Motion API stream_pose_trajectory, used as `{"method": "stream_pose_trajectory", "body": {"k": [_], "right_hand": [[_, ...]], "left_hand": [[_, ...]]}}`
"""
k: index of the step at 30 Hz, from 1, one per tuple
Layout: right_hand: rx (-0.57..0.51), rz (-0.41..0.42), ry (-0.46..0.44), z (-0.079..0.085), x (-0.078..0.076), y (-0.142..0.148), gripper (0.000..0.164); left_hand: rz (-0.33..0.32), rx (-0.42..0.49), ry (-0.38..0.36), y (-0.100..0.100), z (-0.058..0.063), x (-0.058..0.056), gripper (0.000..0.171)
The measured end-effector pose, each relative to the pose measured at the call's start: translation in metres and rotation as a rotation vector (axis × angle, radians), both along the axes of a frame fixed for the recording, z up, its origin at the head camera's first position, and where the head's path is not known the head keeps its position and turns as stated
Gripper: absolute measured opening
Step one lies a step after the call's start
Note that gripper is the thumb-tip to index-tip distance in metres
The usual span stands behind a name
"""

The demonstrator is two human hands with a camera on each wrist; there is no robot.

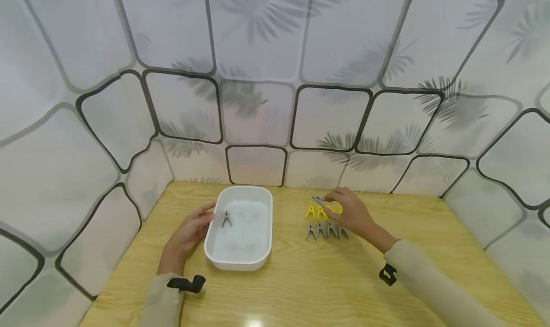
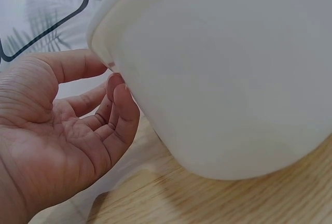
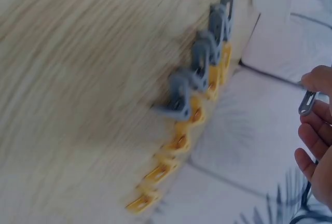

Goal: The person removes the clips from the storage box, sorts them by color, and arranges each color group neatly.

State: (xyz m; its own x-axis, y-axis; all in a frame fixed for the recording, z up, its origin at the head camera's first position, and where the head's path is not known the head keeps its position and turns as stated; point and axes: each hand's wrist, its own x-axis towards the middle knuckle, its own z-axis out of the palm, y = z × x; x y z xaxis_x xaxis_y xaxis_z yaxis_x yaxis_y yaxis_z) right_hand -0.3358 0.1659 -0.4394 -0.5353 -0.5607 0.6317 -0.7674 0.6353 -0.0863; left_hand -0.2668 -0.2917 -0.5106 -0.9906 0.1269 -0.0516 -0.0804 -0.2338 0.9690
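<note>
A white plastic tub (image 1: 238, 266) stands on the table, a grey clothespin (image 1: 226, 219) inside it. My left hand (image 1: 191, 229) holds the tub's left side by the rim, its bent fingers (image 2: 124, 105) touching the outer wall. Over on the right, my right hand (image 1: 350, 212) pinches another grey clothespin (image 3: 307, 102) between thumb and fingers, above the table. Beneath and beside that hand are a row of yellow clothespins (image 1: 310, 212), partly covered by it in the head view, and a nearer row of grey clothespins (image 1: 331, 229).
The wooden table (image 1: 296, 289) runs back to a patterned cloth wall (image 1: 258, 112) that also encloses both sides. Bare wood lies between the tub and the clothespin rows. Black bands with mounts (image 1: 186, 284) sit on both sleeves.
</note>
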Motion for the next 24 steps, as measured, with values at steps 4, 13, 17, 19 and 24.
{"method": "stream_pose_trajectory", "body": {"k": [4,13,17,19,24], "right_hand": [[-0.036,-0.091,-0.08,-0.004,0.002,0.027,0.025],[-0.081,-0.178,-0.119,-0.009,0.007,0.064,0.024],[-0.079,-0.218,-0.134,-0.01,0.01,0.07,0.023],[-0.076,-0.252,-0.154,-0.012,0.011,0.072,0.024],[-0.061,-0.313,-0.186,-0.02,0.012,0.075,0.026]], "left_hand": [[0.001,-0.003,-0.001,0.002,0.0,0.0,0.06],[0.007,0.009,-0.01,0.002,0.001,0.003,0.06],[0.004,0.001,-0.01,0.001,0.002,0.002,0.06],[0.002,-0.002,-0.008,0.001,0.002,0.001,0.06],[0.008,0.006,-0.016,0.001,0.002,0.0,0.058]]}}
